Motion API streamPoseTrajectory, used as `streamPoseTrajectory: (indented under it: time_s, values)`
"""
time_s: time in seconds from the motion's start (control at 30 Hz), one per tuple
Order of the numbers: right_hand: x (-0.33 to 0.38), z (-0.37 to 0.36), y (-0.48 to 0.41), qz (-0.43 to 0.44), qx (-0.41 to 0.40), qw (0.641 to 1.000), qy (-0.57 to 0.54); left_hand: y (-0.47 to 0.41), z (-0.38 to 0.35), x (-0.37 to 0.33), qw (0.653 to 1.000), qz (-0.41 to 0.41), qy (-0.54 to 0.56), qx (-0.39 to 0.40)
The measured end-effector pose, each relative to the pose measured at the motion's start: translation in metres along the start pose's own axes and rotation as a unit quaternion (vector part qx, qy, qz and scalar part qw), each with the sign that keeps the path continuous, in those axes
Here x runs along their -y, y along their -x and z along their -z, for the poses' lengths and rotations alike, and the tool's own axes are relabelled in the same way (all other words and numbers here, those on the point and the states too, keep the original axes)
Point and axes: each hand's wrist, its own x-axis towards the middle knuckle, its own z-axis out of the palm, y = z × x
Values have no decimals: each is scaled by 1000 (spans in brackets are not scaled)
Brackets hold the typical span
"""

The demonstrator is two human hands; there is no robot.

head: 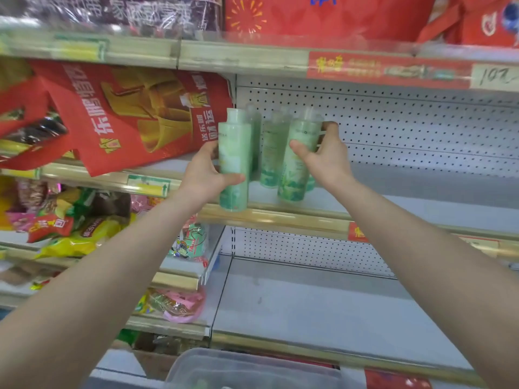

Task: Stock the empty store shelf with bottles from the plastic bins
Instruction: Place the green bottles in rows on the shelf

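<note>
My left hand point(206, 171) grips a pale green bottle point(234, 153) upright, just in front of the shelf's front edge at its left end. My right hand point(325, 154) holds a second green bottle point(297, 158), tilted slightly, over the white shelf board point(407, 192). Behind them, two more green bottles point(272, 153) stand on the shelf against the perforated back panel, one partly hidden behind the left bottle. A clear plastic bin point(247, 369) sits at the bottom of the view, its contents blurred.
A red gift bag point(134, 116) leans on the neighbouring shelf at left, close to my left hand. Snack packets point(70, 228) fill the lower left shelves. Red boxes point(323, 15) sit on the top shelf. A white shelf point(323, 304) lies below.
</note>
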Motion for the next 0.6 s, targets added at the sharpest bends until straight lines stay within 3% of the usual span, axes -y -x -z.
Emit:
streamPoseTrajectory:
  time_s: [0.3,0.6]
  values:
    - [-40,44,0,-17,-27,999,36,1,-43,-4,999,-1,19,46]
    - [-102,72,-61,-40,-26,998,45,-15,-107,-37,999,-36,-8,33]
